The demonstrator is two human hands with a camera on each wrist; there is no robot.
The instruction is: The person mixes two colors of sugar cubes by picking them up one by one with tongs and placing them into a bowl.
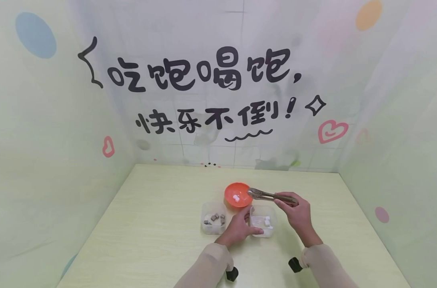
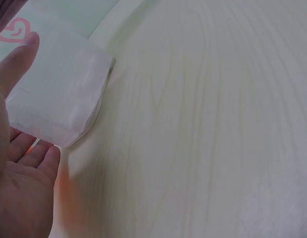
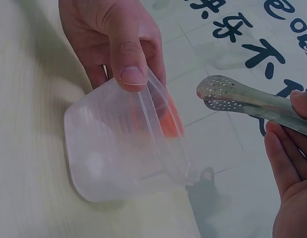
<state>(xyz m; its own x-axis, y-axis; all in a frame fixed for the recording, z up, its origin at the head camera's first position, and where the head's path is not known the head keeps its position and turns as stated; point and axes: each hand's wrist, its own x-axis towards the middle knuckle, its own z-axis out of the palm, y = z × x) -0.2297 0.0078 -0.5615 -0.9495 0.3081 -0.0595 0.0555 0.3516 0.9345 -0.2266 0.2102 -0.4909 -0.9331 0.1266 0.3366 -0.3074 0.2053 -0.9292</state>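
Note:
My left hand [image 1: 236, 230] grips a clear plastic container [image 1: 256, 233] by its left side, thumb on the near wall and fingers at the far one. White cubes [image 1: 267, 221] lie inside it. In my right hand [image 1: 299, 214] are metal tongs [image 1: 274, 196], pinched between thumb and fingers. Their perforated heads [image 3: 217, 91] sit close together, over the right rim of an orange bowl [image 1: 230, 203]. A few white pieces [image 1: 236, 197] rest in that bowl. The right wrist view shows the held container [image 3: 111, 148] from its side, partly covering the bowl [image 3: 170, 121].
Left of my left hand stands a second clear container [image 1: 212, 231] with several grey-brown cubes [image 1: 214, 217]. All of this is on a pale wood-grain table [image 1: 150, 228]. Printed curtains [image 1: 218, 152] with black writing close in its back and sides.

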